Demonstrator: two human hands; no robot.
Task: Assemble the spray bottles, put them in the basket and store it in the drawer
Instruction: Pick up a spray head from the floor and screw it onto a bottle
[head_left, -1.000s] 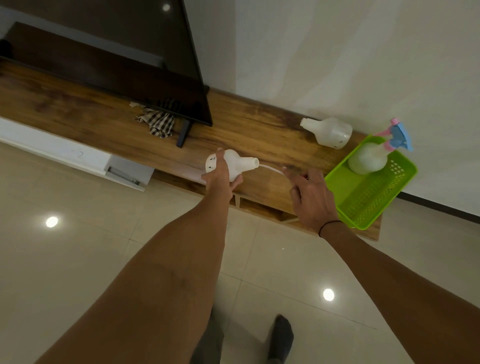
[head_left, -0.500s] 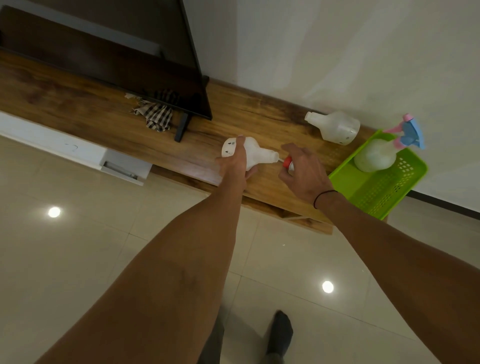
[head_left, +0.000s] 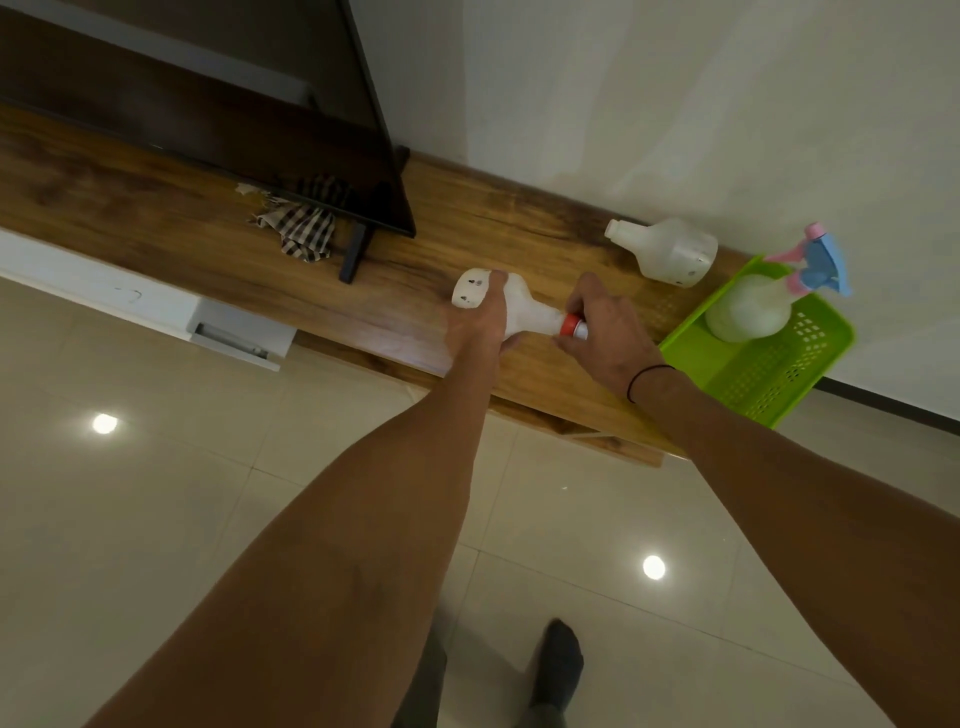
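My left hand (head_left: 480, 325) grips a white spray bottle (head_left: 524, 309) held on its side over the wooden TV stand (head_left: 208, 234). My right hand (head_left: 602, 332) is closed on a spray head with a red collar (head_left: 572, 325), which sits at the bottle's neck. A second white bottle (head_left: 670, 249) with no head lies on its side near the wall. A green basket (head_left: 769, 374) at the stand's right end holds an assembled bottle (head_left: 748, 309) with a blue and pink spray head (head_left: 818, 260).
A TV (head_left: 218, 93) stands on the left of the stand, its foot (head_left: 356, 252) beside a checked cloth (head_left: 306, 231). A white drawer front (head_left: 234, 335) shows below the stand. The tiled floor lies beneath, with my foot (head_left: 558, 660) on it.
My right hand has moved left and brought the spray head's tube into the bottle, so the red collar now meets the neck. The view has shifted closer to the stand.
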